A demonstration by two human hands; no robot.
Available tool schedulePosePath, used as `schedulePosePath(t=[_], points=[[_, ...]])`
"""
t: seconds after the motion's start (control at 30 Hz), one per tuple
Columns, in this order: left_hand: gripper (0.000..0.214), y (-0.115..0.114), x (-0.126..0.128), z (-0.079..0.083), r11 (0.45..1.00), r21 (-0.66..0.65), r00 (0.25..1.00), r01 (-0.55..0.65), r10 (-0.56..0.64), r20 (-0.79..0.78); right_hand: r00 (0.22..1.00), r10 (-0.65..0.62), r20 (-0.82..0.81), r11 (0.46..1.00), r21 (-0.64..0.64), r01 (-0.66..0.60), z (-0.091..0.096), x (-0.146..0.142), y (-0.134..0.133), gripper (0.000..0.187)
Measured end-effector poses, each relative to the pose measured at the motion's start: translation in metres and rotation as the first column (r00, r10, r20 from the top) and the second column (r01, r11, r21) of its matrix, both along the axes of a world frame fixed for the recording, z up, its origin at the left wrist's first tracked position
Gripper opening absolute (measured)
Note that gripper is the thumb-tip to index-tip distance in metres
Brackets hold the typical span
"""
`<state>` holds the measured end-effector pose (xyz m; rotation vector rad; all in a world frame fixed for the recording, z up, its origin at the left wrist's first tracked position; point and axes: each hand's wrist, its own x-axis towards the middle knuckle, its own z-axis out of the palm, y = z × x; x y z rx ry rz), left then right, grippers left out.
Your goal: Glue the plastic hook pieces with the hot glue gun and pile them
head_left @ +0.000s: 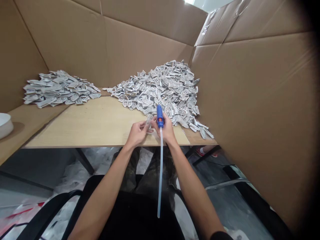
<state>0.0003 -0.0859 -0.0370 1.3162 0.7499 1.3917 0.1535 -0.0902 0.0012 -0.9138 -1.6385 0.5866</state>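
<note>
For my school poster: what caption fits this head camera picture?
Left hand holds a grey piece, right hand a blue tool, beside a grey heap.

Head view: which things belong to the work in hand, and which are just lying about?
In hand: grey piece in left hand; blue tool with hose in right hand; near pile.
Lying about: far pile; white bowl.
</note>
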Motion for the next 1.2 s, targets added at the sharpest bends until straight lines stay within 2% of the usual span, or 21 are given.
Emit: schedulePosePath(t=[0.23, 0.5, 0.7, 0.87, 1.0, 1.1, 1.2], points=[[0.036, 0.000, 0.001, 0.005, 0.998, -0.062, 0.997, -0.001, 0.005, 0.072, 0.999, -0.042, 0.011, 0.999, -0.014, 0.042, -0.002, -0.003, -0.001, 0.031], [0.026, 0.000, 0.002, 0.004, 0.996, -0.092, 0.997, -0.012, 0.019, 0.078, 0.995, -0.054, 0.083, 0.998, 0.024, 0.053, -0.003, -0.001, -0.001, 0.019], [0.026, 0.001, 0.003, 0.005, 0.993, -0.105, 0.997, -0.048, 0.053, 0.047, 0.991, -0.030, 0.133, 0.999, 0.038, 0.026, -0.006, 0.004, 0.003, 0.029], [0.025, 0.000, 0.003, 0.004, 0.994, -0.097, 0.996, -0.058, 0.064, 0.060, 0.978, -0.068, 0.197, 0.998, 0.016, 0.066, -0.011, 0.005, 0.007, 0.032], [0.036, 0.001, 0.004, 0.001, 0.992, -0.096, 0.992, -0.078, 0.087, 0.089, 0.969, -0.086, 0.233, 0.996, 0.059, 0.074, -0.009, 0.002, 0.004, 0.031], [0.040, 0.003, 0.005, 0.000, 0.982, -0.137, 0.979, -0.129, 0.148, 0.141, 0.975, -0.069, 0.212, 0.994, 0.092, 0.051, -0.005, 0.004, 0.002, 0.031], [0.039, 0.005, 0.006, 0.001, 0.968, -0.192, 0.961, -0.159, 0.196, 0.195, 0.983, -0.001, 0.181, 1.000, -0.014, 0.004, -0.004, 0.011, 0.000, 0.043]])
